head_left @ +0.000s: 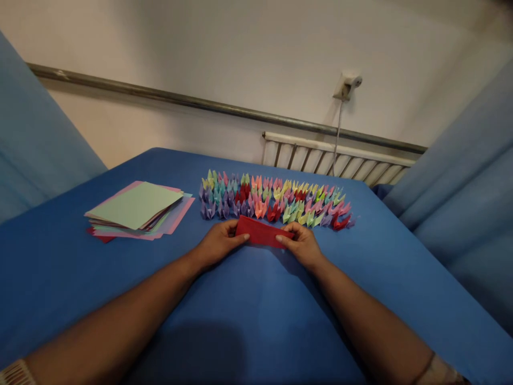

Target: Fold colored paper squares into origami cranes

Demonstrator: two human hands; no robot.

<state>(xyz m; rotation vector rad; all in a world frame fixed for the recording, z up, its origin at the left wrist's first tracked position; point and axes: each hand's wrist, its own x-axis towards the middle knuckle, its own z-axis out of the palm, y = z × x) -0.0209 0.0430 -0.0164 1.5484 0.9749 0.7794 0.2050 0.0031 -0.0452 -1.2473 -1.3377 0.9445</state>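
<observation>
A folded sheet of red paper (262, 233) is stretched between my two hands, just above the blue table. My left hand (221, 240) pinches its left end, thumb in front and fingers behind. At the right end, my right hand (301, 243) grips the paper the same way. The fingers behind the sheet are partly hidden. Right behind the red paper stand rows of small folded paper cranes (260, 207) in purple, red, pink, yellow, green and blue.
A stack of coloured paper sheets (134, 206), pale green on top, lies at the left on the blue table cover (256, 321). Behind the table are a radiator (304, 152), a metal pipe (192, 100) and a wall socket (345, 87) with a cord. Blue curtains (473, 203) hang at both sides.
</observation>
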